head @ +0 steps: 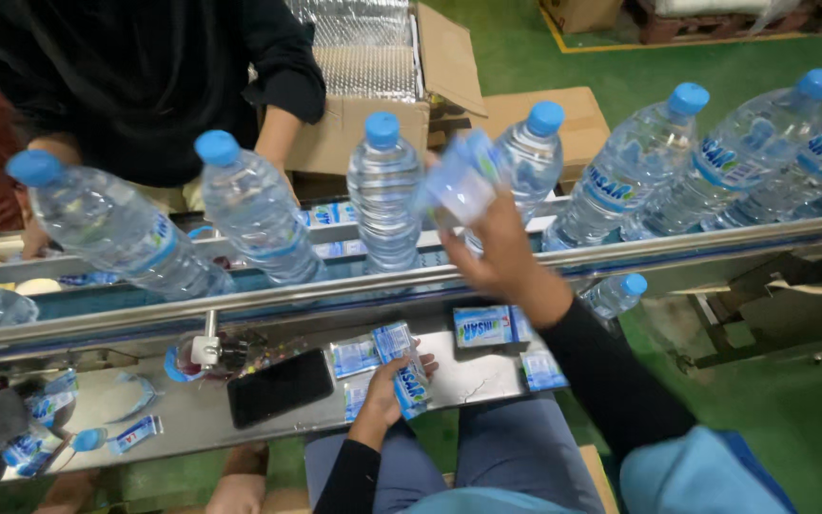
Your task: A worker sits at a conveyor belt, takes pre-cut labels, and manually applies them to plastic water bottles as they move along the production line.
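Right now I watch from the head camera as my right hand point(501, 252) is raised over the conveyor rail point(411, 286), fingers pinched on a clear label sleeve point(463, 181) with blue print. The sleeve is blurred, so I cannot tell how far it is spread open. It hangs between two capped bottles: the upright bottle point(384, 195) just left of it and the bottle with the blue cap point(530, 152) just right of and behind it. Both stand with their long axes roughly vertical, caps up, so the sleeve sits at about shoulder height of the bottles, with its open end hard to make out.

My left hand point(387, 385) is low and near my lap, closed around a small stack of flat label sleeves point(409, 366), held tilted over the steel shelf point(192, 419) below the rail. More loose labels point(482, 326) lie on that shelf, and a black phone point(280, 387) lies to the left.

The right hand is plainly the nearer one to the line; the left is well apart from it. From the right hand, the closest bottle lies just beyond the fingertips, away from me. Across the belt, another person's arm in a dark sleeve point(283, 81) reaches down beside a cardboard box point(373, 124).
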